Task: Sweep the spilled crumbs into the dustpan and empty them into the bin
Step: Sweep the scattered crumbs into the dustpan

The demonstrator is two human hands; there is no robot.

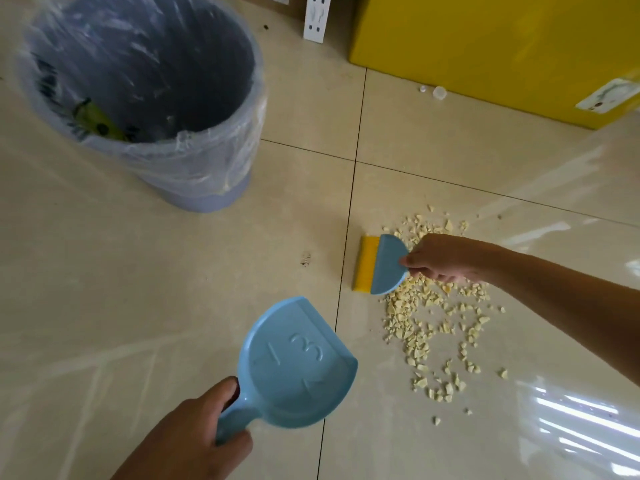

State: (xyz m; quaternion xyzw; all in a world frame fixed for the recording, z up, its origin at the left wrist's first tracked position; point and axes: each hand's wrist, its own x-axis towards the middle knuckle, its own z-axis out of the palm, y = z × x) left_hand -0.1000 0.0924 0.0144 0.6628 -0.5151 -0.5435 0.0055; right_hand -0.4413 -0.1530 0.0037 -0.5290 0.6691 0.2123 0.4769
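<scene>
Pale yellow crumbs (429, 323) lie scattered over the beige floor tiles at the right. My right hand (446, 258) grips a small blue brush (389, 263) with yellow bristles that touch the floor at the left edge of the crumbs. My left hand (204, 434) holds the handle of a blue dustpan (298, 365), held above the floor to the left of the crumbs, its open mouth toward them. The pan holds no crumbs. A grey-blue bin (194, 188) lined with a clear plastic bag stands at the upper left.
A large yellow box (485, 43) stands at the upper right, with a small white cap (439, 92) on the floor in front of it. A white power strip (317, 15) leans near the top. Some green rubbish lies inside the bin.
</scene>
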